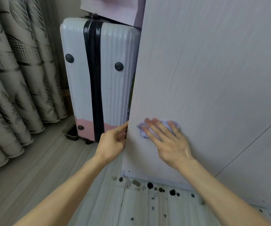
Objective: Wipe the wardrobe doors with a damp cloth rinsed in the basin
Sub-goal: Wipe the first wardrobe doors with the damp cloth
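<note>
Cloth under right hand, on door

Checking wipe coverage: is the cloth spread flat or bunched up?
Bunched: the cloth is a crumpled wad under the right hand, pressed to the door.

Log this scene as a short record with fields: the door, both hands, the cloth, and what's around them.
door: pale, wood-grained
left hand: grips the door's left edge, low down
right hand: flat, fingers straight, presses the cloth against the door face
cloth: pale purple, bunched, low on the door
suitcase: white and pink, black band, upright, left of the door
curtain: far left
floor: dark spots below the door
</note>
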`<state>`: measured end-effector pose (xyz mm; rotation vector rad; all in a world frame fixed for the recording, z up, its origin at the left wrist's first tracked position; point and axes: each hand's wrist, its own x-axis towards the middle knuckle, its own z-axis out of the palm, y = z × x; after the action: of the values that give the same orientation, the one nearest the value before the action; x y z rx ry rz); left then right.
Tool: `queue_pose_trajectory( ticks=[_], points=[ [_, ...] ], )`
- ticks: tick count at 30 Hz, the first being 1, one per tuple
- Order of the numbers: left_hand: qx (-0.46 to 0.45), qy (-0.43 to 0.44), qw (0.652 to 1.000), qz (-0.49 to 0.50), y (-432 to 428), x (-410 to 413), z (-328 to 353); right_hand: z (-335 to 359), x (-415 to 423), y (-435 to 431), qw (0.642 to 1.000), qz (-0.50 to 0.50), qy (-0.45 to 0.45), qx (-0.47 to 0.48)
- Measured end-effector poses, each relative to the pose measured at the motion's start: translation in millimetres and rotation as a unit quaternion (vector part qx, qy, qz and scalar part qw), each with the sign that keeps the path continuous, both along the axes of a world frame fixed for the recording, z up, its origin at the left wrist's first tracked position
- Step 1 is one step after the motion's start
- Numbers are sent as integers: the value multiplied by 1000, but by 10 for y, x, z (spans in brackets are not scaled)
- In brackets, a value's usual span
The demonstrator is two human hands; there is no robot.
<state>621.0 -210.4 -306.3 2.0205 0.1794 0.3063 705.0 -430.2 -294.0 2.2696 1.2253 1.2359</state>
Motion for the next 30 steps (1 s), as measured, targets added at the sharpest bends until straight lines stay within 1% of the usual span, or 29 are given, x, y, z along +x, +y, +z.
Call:
queue_pose_trajectory(
  ticks=[1,3,4,5,6,7,9,11,12,13,14,15,16,17,18,20,21,23,24,25,26,27,29,30],
  points=[
    [-8,-2,1000,-7,27,-6,16,222,24,110,997,0,-17,73],
    [-21,-7,1000,-6,46,-26,11,596,69,330,975,-4,-45,216],
    [-29,-8,1000,-1,40,-29,-2,672,98,403,965,-5,-63,256],
    [-34,-6,999,3,26,-30,-24,649,124,439,959,-7,-75,272],
    [-32,-2,999,7,7,-38,-44,541,130,441,962,-11,-75,261],
    [-21,-3,1000,14,-24,-51,-59,350,124,406,971,-12,-66,229],
    [39,-20,999,31,-104,-75,-70,-149,68,221,994,-8,-38,99],
    [97,-56,992,54,-214,-112,-71,-619,19,-112,1000,-3,4,-27],
    [118,-85,988,59,-268,-133,-71,-751,5,-296,998,-16,23,-52],
    [147,-109,982,55,-332,-134,-81,-820,-14,-506,998,-38,36,-42],
    [180,-123,975,53,-383,-131,-97,-834,-20,-687,997,-63,45,-10],
    [210,-127,968,51,-433,-110,-139,-818,-18,-863,994,-83,48,48],
    [229,-126,964,52,-485,-72,-187,-774,-19,-1006,985,-103,58,128],
    [233,-122,963,58,-531,-30,-230,-701,-36,-1100,965,-123,74,221],
    [230,-119,964,66,-602,24,-279,-646,-42,-1166,936,-138,83,312],
    [210,-116,967,89,-772,120,-333,-564,-62,-1172,878,-139,79,451],
    [198,-118,968,103,-851,159,-343,-565,-69,-1134,852,-132,72,501],
    [176,-122,968,130,-972,208,-343,-584,-97,-973,792,-126,112,587],
    [166,-122,969,136,-1010,223,-341,-597,-123,-858,779,-121,129,601],
    [160,-120,970,138,-1029,229,-345,-640,-152,-728,777,-112,147,601],
    [162,-116,970,138,-1043,232,-349,-697,-191,-626,790,-106,183,576],
    [170,-114,969,141,-1038,231,-355,-722,-233,-529,802,-92,246,536],
    [190,-115,964,144,-1005,232,-370,-824,-320,-351,829,-64,369,415],
    [195,-113,963,146,-982,224,-380,-887,-373,-289,835,-58,413,358]
  ],
)
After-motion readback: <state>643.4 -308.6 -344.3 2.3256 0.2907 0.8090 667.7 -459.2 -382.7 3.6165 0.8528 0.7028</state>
